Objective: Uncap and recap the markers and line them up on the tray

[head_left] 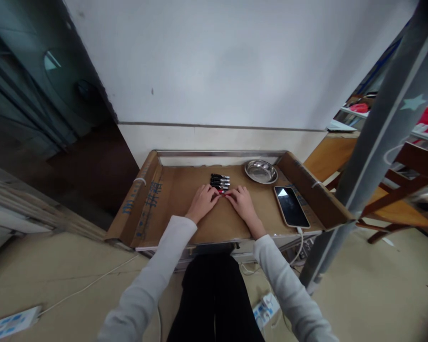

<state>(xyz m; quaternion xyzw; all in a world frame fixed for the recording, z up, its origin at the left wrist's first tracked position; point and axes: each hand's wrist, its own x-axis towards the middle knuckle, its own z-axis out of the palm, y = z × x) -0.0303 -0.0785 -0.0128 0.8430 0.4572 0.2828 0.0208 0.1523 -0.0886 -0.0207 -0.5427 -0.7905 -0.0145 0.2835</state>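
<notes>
Several short black-and-silver rod-like pieces lie side by side in a neat row on the cardboard-lined table. Just below the row is a small red-and-silver piece, partly covered by fingers; its exact kind is too small to make out. My left hand has its fingers pinched at the left end of this red piece. At the right end, the thumb and fingers of my right hand close on it. Both hands rest low over the cardboard.
A round steel dish stands at the back right. Nearer on the right lies a phone with a white charging cable. Raised cardboard sides bound the table, and a grey post rises at its right.
</notes>
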